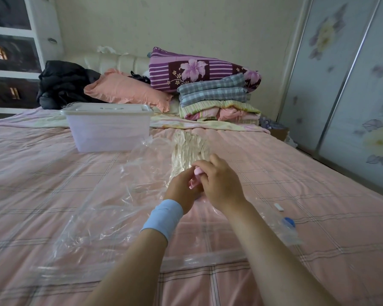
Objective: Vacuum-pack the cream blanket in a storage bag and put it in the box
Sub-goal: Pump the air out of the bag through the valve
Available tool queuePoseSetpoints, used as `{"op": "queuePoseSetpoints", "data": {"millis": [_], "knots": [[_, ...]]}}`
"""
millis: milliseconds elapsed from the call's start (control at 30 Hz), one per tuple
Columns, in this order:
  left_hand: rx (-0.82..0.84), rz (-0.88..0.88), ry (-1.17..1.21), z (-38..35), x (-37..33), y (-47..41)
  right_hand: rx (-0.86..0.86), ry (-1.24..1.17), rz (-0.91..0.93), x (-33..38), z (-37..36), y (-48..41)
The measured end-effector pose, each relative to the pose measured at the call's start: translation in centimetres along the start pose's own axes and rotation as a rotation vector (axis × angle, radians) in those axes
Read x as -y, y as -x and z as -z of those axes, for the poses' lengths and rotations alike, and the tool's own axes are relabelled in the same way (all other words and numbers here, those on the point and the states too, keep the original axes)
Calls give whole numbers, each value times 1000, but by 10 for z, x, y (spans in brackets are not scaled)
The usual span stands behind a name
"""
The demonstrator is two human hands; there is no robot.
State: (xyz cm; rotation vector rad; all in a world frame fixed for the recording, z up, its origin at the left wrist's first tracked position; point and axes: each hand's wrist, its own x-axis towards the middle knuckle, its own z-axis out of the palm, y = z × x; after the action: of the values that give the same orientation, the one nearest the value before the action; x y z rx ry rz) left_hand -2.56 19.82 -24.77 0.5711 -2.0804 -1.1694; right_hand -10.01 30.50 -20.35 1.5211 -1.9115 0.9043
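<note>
Cream blanket [189, 149] lies tightly ridged inside clear bag [111, 195].

Two hands [181, 187] [222, 184], one box [107, 129], one bag [106, 199]

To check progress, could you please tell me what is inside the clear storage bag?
The cream blanket, crumpled tight, shows through the clear storage bag at its far end. The left hand and right hand, gripping a small pink object, cover the blanket's near end.

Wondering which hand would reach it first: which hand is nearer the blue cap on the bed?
Right. The right hand is left of the blue cap, further up the bed; the left hand lies further left, beyond it. Both grip a pink piece.
</note>
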Motion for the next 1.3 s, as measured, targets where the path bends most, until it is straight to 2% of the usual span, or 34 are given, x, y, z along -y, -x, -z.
{"op": "queuePoseSetpoints", "data": {"millis": [133,367,500,633,767,933,1200,1300], "knots": [[-24,-41,15,2,-2,2,-11,14,75,7,17,-10],[-34,-96,20,11,-4,4,-366,6,234,43,89,-51],[-10,-99,26,11,1,6,-401,-13,241,46,86,-49],[-3,-73,28,8,-3,6,-300,5,149,33,59,-36],[1,-27,-14,5,-5,7,24,66,11,10,12,-1],[-15,-38,24,1,-4,9,82,7,-13,7,15,-3],[-34,-74,94,6,-10,8,-299,-39,186,38,88,-51],[-34,-67,85,7,-5,7,-311,-42,209,43,90,-52]]}}
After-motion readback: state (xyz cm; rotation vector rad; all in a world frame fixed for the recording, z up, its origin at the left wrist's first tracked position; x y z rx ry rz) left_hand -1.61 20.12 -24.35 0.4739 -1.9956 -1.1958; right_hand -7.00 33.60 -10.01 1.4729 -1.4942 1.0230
